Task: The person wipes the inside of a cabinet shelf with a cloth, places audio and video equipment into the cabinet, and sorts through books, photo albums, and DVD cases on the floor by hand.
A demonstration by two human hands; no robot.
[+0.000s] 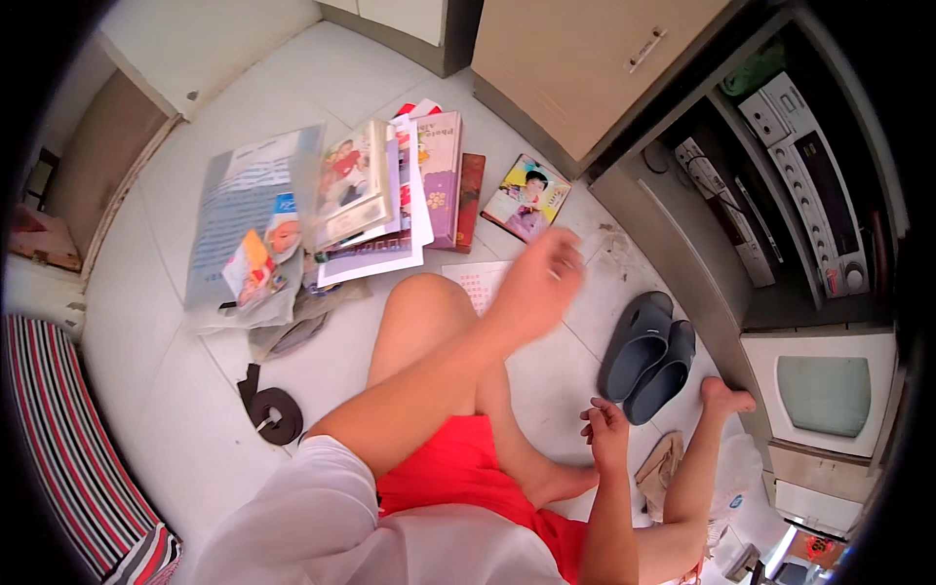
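My left hand (538,286) is raised over the tiled floor at the middle, its fingers bent and smeared by motion. Whether it grips anything is hidden. Just beyond it lies a flat case or booklet (527,198) with a child's photo on the front. Partly under my left hand is a white sheet with red print (473,279). Low by the slippers, my right hand (606,429) has loosely bent, parted fingers and nothing in them. Left of centre sits a pile with a pink and purple photo album (442,180), a photo booklet (347,175) and a clear plastic folder (229,195).
Dark slippers (636,351) stand on the right beside a beige cloth (662,470). A cabinet (585,68) and a shelf unit holding a silver audio device (819,205) line the right side. At left are a rolled dark strap (277,416) and striped fabric (73,448).
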